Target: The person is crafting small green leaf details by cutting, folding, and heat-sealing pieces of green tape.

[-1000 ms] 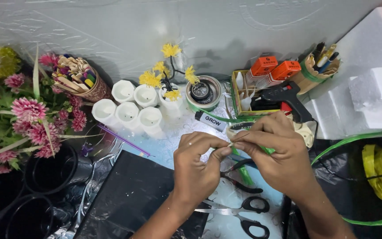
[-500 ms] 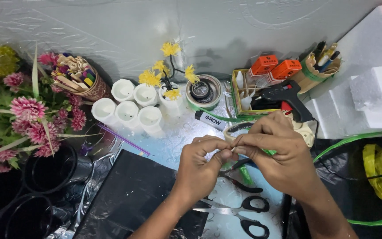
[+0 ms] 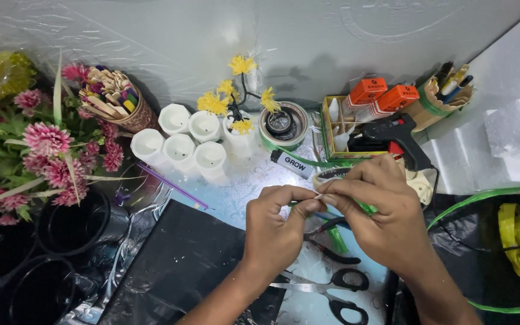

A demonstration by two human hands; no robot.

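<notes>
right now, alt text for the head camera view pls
Two hands, left hand and right hand, pinch a thin stick with green tape above a cluttered craft table. Scissors lie below them; white cups, yellow flowers and a black glue gun sit behind.

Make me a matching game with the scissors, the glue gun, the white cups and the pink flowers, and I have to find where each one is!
Things:
1. scissors
2. glue gun
3. white cups
4. pink flowers

Places:
A. far left, above the black pots
B. at the bottom, just below the two hands
C. beside the yellow flowers, in the middle at the back
D. behind the right hand, next to the orange-capped bottles

Pairs: 1-B, 2-D, 3-C, 4-A
</notes>
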